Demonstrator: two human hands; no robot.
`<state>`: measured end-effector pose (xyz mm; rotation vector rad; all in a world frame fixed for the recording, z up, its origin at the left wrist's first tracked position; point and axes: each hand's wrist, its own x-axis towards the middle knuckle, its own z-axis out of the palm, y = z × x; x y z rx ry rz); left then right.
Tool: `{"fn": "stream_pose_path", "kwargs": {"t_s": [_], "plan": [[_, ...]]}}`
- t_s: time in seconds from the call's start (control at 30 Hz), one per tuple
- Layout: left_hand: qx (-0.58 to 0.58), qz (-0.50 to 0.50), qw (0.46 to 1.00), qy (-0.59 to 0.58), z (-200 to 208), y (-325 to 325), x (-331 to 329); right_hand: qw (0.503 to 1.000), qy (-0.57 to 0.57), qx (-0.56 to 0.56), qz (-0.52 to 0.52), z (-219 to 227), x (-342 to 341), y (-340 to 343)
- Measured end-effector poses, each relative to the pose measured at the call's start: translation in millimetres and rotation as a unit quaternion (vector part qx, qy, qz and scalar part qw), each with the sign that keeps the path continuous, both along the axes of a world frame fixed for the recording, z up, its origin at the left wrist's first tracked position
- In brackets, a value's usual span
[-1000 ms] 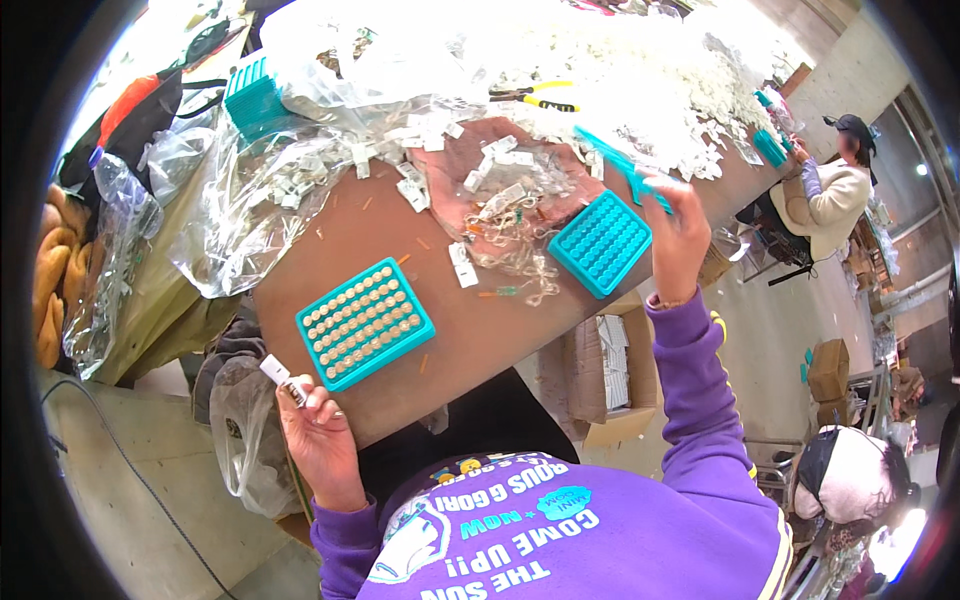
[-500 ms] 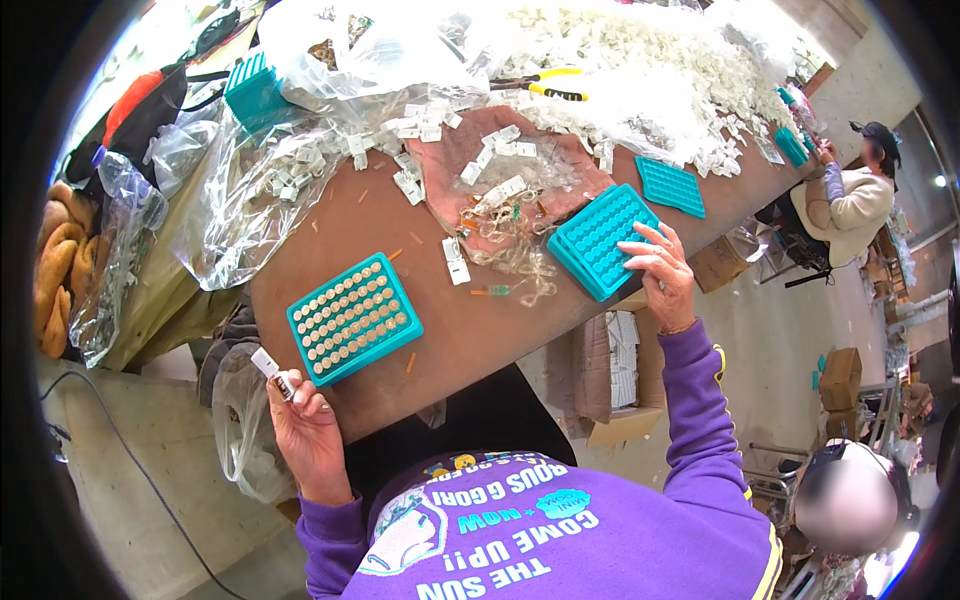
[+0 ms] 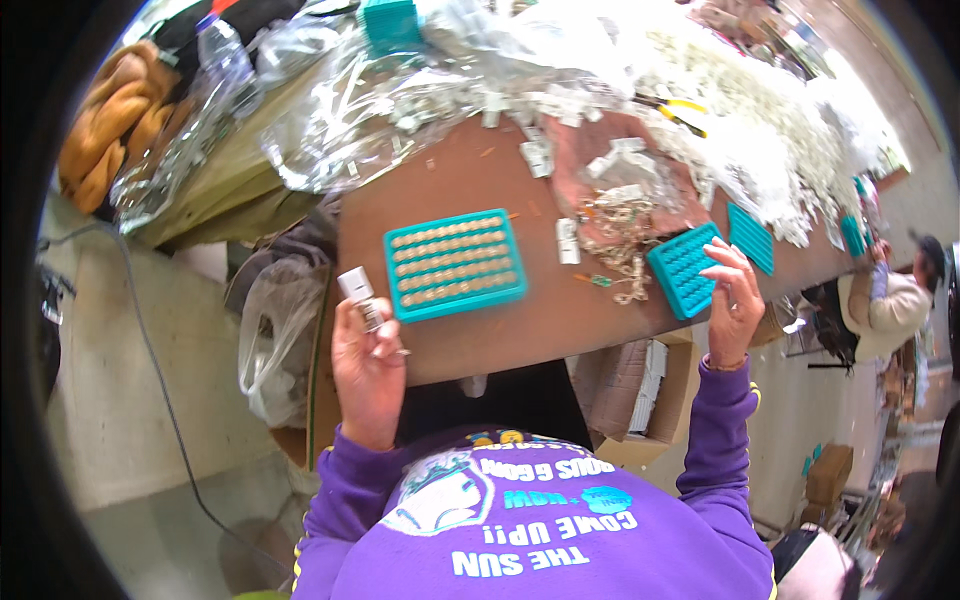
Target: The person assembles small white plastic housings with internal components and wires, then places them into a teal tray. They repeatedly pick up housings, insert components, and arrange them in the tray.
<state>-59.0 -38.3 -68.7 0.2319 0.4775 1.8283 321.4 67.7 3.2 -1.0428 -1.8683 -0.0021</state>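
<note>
In my left hand (image 3: 368, 375) is a small white plastic piece (image 3: 353, 282), pinched upright between thumb and fingers; its lower part has a dark-marked side. Just right of this hand lies a teal tray (image 3: 460, 308) with rows of round, gold-coloured discs (image 3: 452, 262). My right hand (image 3: 738, 305) is at the near right corner of a second teal tray (image 3: 678, 262), whose pockets look bare. Its fingers are bent and apart, with nothing visible in them; whether they touch the tray, I cannot tell.
A tangle of thin strings (image 3: 625, 235) and loose white pieces (image 3: 568, 241) lie between the trays on the brown table (image 3: 455, 355). Behind are yellow-handled pliers (image 3: 683, 117), a white heap (image 3: 735, 110) and clear plastic (image 3: 350, 140). An opened carton (image 3: 677, 400) stands below the front edge.
The whole view has swung left, so the table and trays appear further right. My left hand still holds the white piece, and my right hand stays by the second tray.
</note>
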Motion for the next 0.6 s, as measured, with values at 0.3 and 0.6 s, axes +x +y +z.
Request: {"fn": "stream_pose_path", "kwargs": {"t_s": [0.3, 0.6], "plan": [[0.009, -0.055, 0.998, 0.033, 22, -6, 22, 0.977, -0.098, -0.133, 0.134, -7, -174, 44], [0.008, -0.068, 0.998, -0.004, 25, 3, 29, 0.975, -0.065, -0.159, 0.143, -18, -183, 54]]}}
